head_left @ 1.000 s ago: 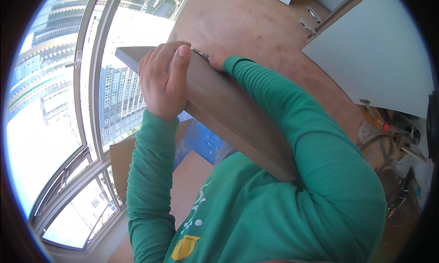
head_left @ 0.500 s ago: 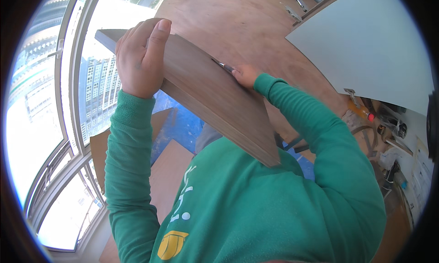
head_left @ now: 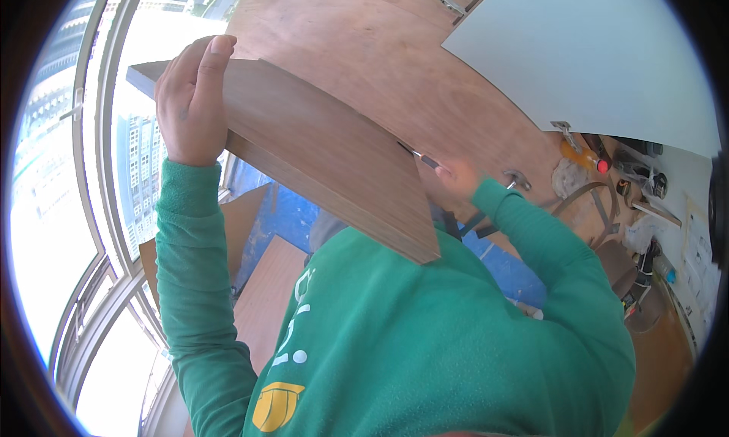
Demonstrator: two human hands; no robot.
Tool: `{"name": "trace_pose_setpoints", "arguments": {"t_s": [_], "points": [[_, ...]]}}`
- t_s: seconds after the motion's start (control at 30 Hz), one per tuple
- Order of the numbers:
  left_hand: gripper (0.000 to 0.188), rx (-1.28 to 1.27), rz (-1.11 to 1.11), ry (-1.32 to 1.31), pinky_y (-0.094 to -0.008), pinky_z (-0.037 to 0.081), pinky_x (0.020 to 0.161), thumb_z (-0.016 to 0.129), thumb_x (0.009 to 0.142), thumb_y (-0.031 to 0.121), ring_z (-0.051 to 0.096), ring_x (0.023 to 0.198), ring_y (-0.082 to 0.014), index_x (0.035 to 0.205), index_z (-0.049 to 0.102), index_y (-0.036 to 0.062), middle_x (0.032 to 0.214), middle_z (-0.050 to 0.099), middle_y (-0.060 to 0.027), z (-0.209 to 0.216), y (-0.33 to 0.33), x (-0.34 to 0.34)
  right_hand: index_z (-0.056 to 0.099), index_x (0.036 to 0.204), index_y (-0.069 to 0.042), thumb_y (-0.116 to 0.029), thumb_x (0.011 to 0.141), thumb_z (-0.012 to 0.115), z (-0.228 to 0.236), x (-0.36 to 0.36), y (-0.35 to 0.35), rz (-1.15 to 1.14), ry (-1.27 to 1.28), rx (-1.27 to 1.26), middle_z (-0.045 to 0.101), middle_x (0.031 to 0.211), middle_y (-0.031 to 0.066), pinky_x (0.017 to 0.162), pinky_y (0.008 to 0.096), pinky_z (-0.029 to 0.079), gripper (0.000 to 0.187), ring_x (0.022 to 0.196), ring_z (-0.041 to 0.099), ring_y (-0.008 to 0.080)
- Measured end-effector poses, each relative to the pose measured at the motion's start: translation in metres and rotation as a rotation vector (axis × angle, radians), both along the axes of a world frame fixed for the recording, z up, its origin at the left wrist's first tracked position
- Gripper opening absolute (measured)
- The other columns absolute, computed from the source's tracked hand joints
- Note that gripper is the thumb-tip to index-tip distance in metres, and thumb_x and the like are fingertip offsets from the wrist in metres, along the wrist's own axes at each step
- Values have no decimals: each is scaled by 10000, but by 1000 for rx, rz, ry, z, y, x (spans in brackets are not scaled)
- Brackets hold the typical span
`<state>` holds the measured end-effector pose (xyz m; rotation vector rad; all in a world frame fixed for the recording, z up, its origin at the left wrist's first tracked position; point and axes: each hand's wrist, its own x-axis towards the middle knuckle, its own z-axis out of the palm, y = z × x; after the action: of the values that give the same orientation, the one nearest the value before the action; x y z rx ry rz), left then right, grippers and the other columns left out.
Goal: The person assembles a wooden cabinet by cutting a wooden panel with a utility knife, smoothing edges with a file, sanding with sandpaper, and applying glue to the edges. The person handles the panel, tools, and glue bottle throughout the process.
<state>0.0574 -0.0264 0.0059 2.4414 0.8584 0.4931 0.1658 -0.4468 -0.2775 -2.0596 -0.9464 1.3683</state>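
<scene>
A wood-grain board [head_left: 319, 141] is held up at a slant in front of my chest, its lower corner close to my green sweatshirt. My left hand [head_left: 194, 103] is wrapped over its upper left end, thumb lying on the face. Between the fingers of my right hand [head_left: 459, 179], partly smeared by motion, is a slim knife [head_left: 427, 160] with a dark handle and thin metal blade. The blade's tip lies at the board's far edge, near the right end; I cannot tell whether it touches.
A large plywood surface [head_left: 364, 57] lies beyond the board. At the right are a white panel [head_left: 592, 65] with a metal hinge [head_left: 562, 127], curled brown strips [head_left: 577, 198] and an orange tool [head_left: 583, 157]. A window frame [head_left: 106, 156] stands left; blue covering [head_left: 281, 217] shows below.
My right hand and the knife have moved along the board's far edge, rightward and toward me. In the picture, the board and left hand have shifted left; more of the right-hand clutter shows.
</scene>
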Motion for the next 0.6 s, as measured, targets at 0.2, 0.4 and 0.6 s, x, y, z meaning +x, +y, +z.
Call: {"name": "trace_pose_setpoints", "arguments": {"t_s": [0.2, 0.4, 0.6], "points": [[522, 25, 20, 28, -437, 513, 916, 578, 1050, 454, 686, 957, -340, 1078, 778, -27, 991, 760, -184, 1, 2, 1, 693, 1313, -43, -342, 1063, 533, 31, -2, -45, 4, -66, -92, 733, 1092, 251, 878, 530, 525, 422, 1005, 687, 458], [530, 46, 2, 39, -448, 507, 939, 569, 1039, 461, 692, 985, -346, 1067, 779, -25, 1006, 763, -198, 3, -1, -1, 671, 1311, -61, -406, 1089, 511, 43, 0, -44, -116, 112, -102, 717, 1051, 218, 879, 485, 518, 441, 999, 682, 404], [441, 69, -38, 9, -447, 508, 937, 584, 1052, 380, 695, 976, -335, 1031, 774, -17, 984, 765, -176, 2, -1, 0, 629, 1206, -32, -444, 1104, 499, 1, 14, 67, -171, 79, 110, 683, 1005, 217, 838, 492, 502, 444, 930, 660, 381]]}}
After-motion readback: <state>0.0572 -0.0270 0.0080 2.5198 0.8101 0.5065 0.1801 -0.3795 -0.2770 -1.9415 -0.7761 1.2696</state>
